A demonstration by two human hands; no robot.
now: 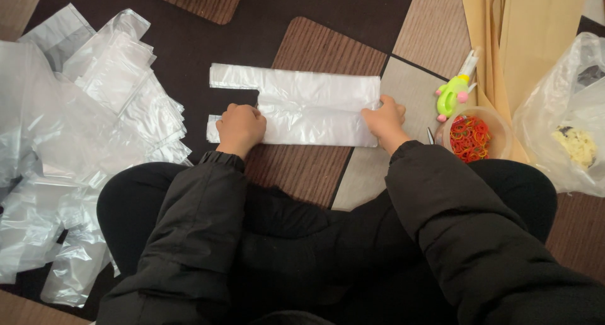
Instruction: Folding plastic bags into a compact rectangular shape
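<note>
A clear plastic carrier bag [315, 104] lies flat on the floor in front of me, handles pointing left. My left hand [239, 128] presses on its lower handle end, fingers curled over the plastic. My right hand [386, 120] pinches the bag's right edge at the bottom of the bag. Both arms are in black padded sleeves, and my legs in black are folded below.
A loose heap of similar clear bags [82, 142] covers the floor at left. At right stand a small tub of coloured rubber bands [471, 136], a green and pink toy-like tool [455, 92], a clear sack [567, 123] and yellow sheets [529, 29].
</note>
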